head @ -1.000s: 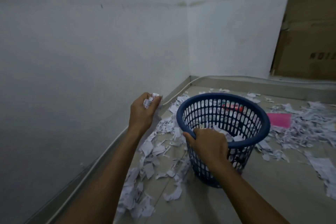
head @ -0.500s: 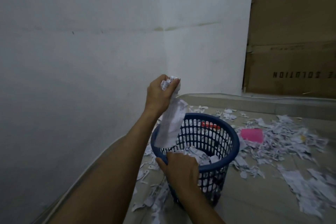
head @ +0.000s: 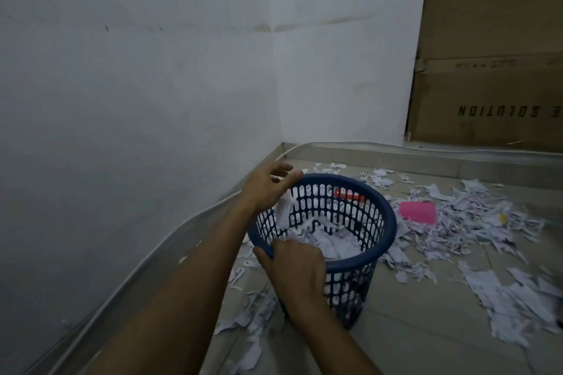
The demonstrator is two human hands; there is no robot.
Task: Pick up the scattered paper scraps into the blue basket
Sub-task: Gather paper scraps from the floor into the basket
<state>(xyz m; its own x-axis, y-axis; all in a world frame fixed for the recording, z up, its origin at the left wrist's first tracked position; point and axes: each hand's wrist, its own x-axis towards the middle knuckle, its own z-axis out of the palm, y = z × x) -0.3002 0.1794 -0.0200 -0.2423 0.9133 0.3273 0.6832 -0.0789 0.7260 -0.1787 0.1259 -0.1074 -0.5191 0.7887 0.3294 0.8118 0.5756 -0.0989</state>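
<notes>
Scraps (head: 475, 222): light, limp, flimsy; you'd best pinch them in bunches. Left hand (head: 268, 186) fingers loose above basket (head: 387, 216), holding nothing; right hand (head: 297, 265) grips rim.

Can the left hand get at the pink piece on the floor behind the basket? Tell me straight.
Probably not directly. The left hand hovers open over the near-left rim of the blue basket, and the pink piece lies on the floor past the basket's far right side, so the basket stands between them.
</notes>
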